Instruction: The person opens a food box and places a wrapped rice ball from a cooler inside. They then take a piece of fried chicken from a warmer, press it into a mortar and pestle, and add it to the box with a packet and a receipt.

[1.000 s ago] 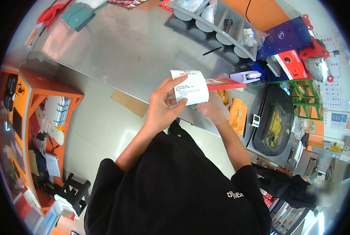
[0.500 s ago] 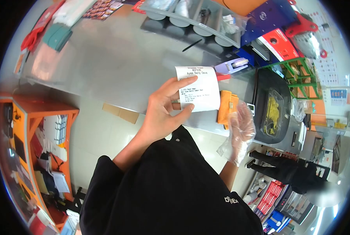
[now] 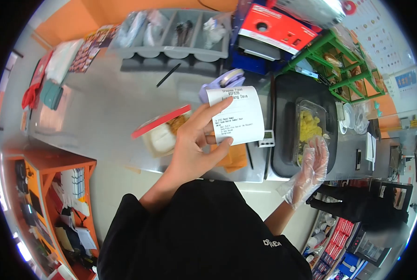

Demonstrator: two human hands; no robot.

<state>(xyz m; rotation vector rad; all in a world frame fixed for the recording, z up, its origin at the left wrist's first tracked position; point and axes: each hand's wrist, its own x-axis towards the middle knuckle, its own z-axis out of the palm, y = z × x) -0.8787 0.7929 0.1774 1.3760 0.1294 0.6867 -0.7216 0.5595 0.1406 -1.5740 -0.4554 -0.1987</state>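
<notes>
My left hand (image 3: 194,142) pinches a printed white receipt (image 3: 239,116) by its left side, above the metal counter (image 3: 101,107). Behind that hand, an open food box (image 3: 159,140) with a red edge holds rice and something brown. My right hand (image 3: 313,163) wears a clear plastic glove, its fingers together at the near edge of a clear container (image 3: 309,121) of yellow food on a black tray (image 3: 283,93). Whether it holds anything is hidden. An orange cloth (image 3: 236,158) lies below the receipt, beside a small white device (image 3: 267,139).
A grey divided bin (image 3: 171,35) stands at the back, with a black pen (image 3: 168,75) and purple tape dispenser (image 3: 222,84) nearer. Green racks (image 3: 353,79) are at the right. An orange shelf (image 3: 64,163) stands left. A person in black (image 3: 357,200) is at the lower right.
The view has shifted rightward, bringing the food box into sight behind my left hand. My right hand has moved up and right to the yellow food's container. The receipt remains in my left hand.
</notes>
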